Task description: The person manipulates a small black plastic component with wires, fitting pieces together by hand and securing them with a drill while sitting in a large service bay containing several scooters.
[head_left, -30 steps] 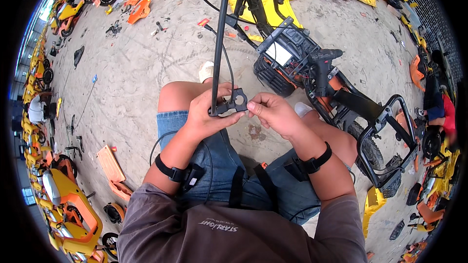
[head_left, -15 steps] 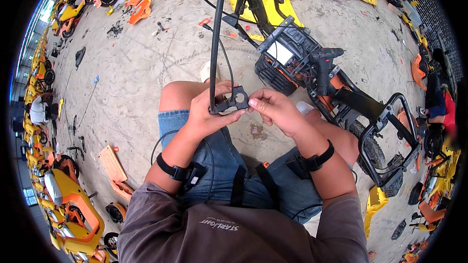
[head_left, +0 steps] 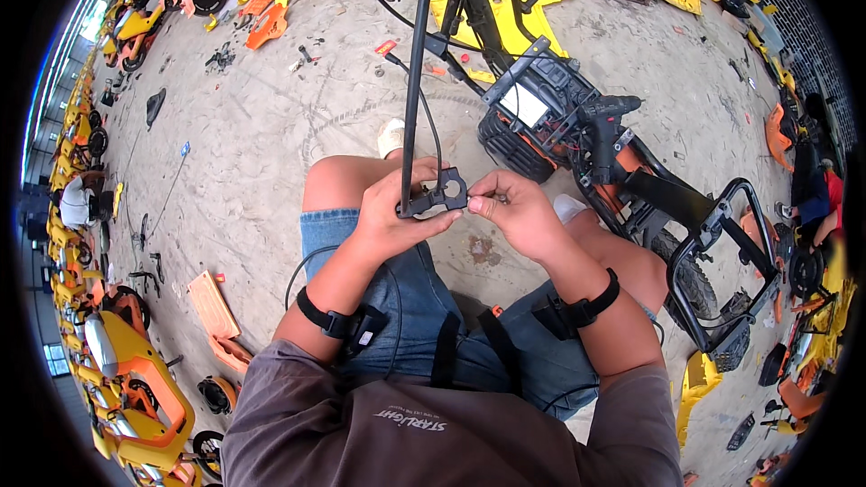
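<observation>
Fingers and thumb of my left hand (head_left: 392,221) are wrapped round a black metal clamp bracket (head_left: 453,186) with a round opening, beside the lower end of a long black rod (head_left: 415,90). A black cable (head_left: 428,117) hangs near the rod, passing down behind the bracket area. My right hand (head_left: 510,212) is closed in a pinch at the bracket's right edge; whatever small piece is between thumb and forefinger is too small to make out. Right of my hands, a black cordless drill (head_left: 603,131) rests on a scooter frame (head_left: 658,189) with a black boxed unit (head_left: 541,90).
Yellow panels (head_left: 505,13) lie behind the frame. Yellow-orange scooters (head_left: 140,370) line the left, with an orange board (head_left: 212,307) on the concrete floor (head_left: 253,126). A person (head_left: 81,198) is at the far left, another (head_left: 821,203) at the far right, among parts.
The whole view has shifted slightly, with the scene sitting a little lower and further right. My hands remain on the bracket, with little visible change in grip.
</observation>
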